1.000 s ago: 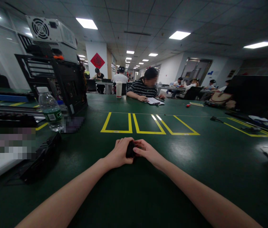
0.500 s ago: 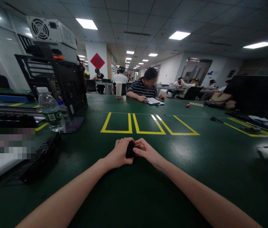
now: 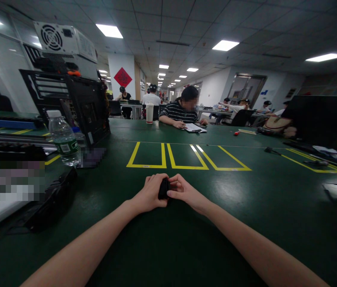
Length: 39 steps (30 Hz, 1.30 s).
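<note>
Between my two hands is a small black object [image 3: 163, 189], roughly block-shaped; its exact kind cannot be made out. My left hand [image 3: 150, 193] is wrapped around its left side, thumb toward me and fingers over the far side. From the right, the thumb and fingertips of my right hand [image 3: 183, 192] pinch its edge. Both hands are low over the green tabletop [image 3: 168, 247], just nearer to me than the yellow tape outlines [image 3: 186, 167]. My fingers cover part of the object.
Left stand a water bottle [image 3: 63, 139], a black computer case [image 3: 87, 107] with a power supply [image 3: 67, 40] on top, and a black item [image 3: 49, 203]. Across the table a person [image 3: 186, 105] sits at a clipboard [image 3: 194, 128] near a white cup [image 3: 149, 113]. A dark monitor [image 3: 320, 119] stands right.
My hands stay in place. The black object has turned slightly between my fingers, and my right thumb has shifted a little down along its edge.
</note>
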Tool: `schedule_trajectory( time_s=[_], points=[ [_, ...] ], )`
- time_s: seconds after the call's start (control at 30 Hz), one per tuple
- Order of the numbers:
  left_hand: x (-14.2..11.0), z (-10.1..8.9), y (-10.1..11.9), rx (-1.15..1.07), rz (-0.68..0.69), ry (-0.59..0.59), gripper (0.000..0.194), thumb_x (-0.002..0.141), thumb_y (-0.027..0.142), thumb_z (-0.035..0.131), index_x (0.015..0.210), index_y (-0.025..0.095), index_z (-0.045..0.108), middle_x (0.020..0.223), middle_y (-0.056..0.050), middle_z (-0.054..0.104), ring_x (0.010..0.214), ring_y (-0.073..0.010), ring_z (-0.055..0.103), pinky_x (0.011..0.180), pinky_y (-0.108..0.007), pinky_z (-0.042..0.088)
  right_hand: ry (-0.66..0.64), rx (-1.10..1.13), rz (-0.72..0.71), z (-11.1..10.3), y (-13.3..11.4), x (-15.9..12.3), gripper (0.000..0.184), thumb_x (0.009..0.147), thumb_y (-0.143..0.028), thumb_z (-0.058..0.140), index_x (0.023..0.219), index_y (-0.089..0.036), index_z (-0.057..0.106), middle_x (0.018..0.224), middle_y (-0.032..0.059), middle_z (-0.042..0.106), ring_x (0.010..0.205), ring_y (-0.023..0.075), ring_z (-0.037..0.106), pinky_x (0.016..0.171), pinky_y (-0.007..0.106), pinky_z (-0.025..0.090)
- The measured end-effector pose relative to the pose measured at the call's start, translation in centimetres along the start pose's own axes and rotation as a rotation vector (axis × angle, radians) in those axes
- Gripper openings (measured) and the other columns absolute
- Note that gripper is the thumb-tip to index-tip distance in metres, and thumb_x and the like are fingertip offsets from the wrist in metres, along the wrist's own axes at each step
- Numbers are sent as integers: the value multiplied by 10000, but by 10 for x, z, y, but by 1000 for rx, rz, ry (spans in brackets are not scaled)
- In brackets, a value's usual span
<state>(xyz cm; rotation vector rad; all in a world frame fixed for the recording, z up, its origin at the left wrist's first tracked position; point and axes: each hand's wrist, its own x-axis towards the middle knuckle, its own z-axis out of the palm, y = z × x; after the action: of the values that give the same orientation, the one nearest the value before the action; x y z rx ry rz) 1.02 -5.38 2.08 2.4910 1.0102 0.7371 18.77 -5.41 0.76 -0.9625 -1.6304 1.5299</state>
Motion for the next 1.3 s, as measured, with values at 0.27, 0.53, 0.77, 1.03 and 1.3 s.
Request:
schedule_trajectory(
  time_s=[0.27, 0.53, 0.77, 1.03, 1.3],
  points=[
    [-1, -2, 2, -2, -12, -3, 528, 658, 234, 604, 1113, 211, 336, 1056, -62, 449, 978, -247, 433, 859, -413, 315, 58, -12, 24, 0, 2, 2, 314, 701, -339, 572, 963, -224, 442, 982, 19, 507, 940, 185, 507, 839, 388, 408],
    [1, 3, -4, 19, -5, 8, 565, 633, 227, 619, 1118, 188, 332, 1058, -70, 448, 980, -244, 424, 875, -402, 299, 13, 12, -18, -1, 0, 2, 374, 617, -242, 660, 926, -210, 452, 985, 22, 508, 986, 184, 479, 859, 382, 379],
    [0, 0, -1, 9, 28, 3, 537, 659, 225, 604, 1120, 197, 331, 1053, -65, 448, 976, -230, 431, 876, -395, 300, 44, 14, -8, 0, -1, 1, 300, 682, -338, 595, 916, -218, 451, 931, 13, 522, 932, 175, 505, 848, 379, 379],
    [0, 0, -1, 6, 6, 6, 527, 659, 234, 606, 1111, 194, 338, 1043, -61, 452, 972, -232, 433, 876, -396, 305, 87, -16, 35, 0, 3, 3, 335, 686, -347, 585, 967, -209, 465, 982, 32, 511, 940, 182, 497, 833, 380, 398],
    [0, 2, -2, 7, 6, 2, 553, 637, 221, 618, 1111, 197, 335, 1050, -63, 446, 972, -238, 429, 871, -407, 306, -24, 18, 7, -3, -3, 0, 410, 610, -229, 670, 952, -223, 445, 974, 12, 511, 957, 175, 497, 849, 368, 392]
  ],
)
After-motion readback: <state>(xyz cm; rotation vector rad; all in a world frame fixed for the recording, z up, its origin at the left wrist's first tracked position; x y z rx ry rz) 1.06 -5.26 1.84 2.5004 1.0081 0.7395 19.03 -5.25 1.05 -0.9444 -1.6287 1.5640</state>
